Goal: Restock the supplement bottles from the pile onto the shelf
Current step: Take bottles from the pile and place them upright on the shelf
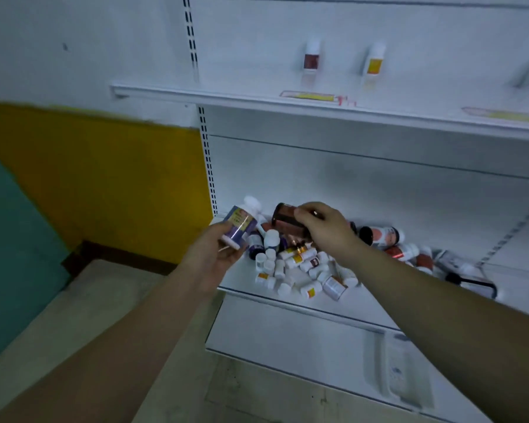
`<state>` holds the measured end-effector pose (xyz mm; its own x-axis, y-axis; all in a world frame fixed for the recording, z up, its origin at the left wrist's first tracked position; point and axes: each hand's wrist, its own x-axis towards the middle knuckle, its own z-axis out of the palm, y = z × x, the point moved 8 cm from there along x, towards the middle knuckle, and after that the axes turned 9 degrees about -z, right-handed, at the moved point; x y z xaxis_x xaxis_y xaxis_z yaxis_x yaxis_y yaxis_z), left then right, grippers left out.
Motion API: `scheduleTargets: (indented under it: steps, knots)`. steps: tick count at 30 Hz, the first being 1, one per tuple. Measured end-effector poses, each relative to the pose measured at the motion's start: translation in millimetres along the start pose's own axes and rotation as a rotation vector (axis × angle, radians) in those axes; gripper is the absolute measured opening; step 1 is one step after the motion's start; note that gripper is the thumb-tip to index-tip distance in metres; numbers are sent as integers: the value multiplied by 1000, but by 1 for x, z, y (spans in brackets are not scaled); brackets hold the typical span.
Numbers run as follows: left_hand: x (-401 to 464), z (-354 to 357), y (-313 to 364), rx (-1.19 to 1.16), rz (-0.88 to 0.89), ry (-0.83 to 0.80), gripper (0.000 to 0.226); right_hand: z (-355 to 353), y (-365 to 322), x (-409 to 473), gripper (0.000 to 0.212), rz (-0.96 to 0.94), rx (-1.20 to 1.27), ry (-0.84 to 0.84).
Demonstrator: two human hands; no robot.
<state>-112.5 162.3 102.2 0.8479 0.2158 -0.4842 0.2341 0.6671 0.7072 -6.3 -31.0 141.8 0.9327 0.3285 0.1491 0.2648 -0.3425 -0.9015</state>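
A pile of supplement bottles (300, 267), mostly small and white, lies on the lower white shelf (303, 309). My left hand (217, 251) holds a white bottle with a purple label (242, 224), tilted, just left of the pile. Over the pile, my right hand (324, 227) grips a brown bottle (286, 219) lying on its side. On the upper shelf (226, 97) stand two white bottles, one with a dark red label (311, 61) and one with a yellow label (374, 64).
Larger bottles with red and orange labels (385, 236) lie at the right of the pile. A black-handled object (471, 282) rests further right. Yellow price tags (315, 96) line the upper shelf's edge. A yellow and teal wall stands at the left.
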Motion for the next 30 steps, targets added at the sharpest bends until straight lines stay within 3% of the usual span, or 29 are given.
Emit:
scheduleTargets:
  steps: [9, 15, 20, 25, 30]
  knots:
    - [-124, 60, 16, 74, 62, -316, 36, -86, -104, -99, 40, -46, 98, 136]
    - [-186, 152, 1, 190, 123, -504, 31, -170, -140, -157, 32, -72, 264, 178]
    - [-232, 270, -66, 223, 35, -638, 20, -282, -140, -224, 56, -102, 308, 282]
    - [-286, 400, -168, 306, 20, -840, 18, -429, -119, -314, 39, -160, 350, 491]
    - [-341, 520, -278, 330, -41, -980, 20, -557, -78, -403, 42, -112, 425, 676]
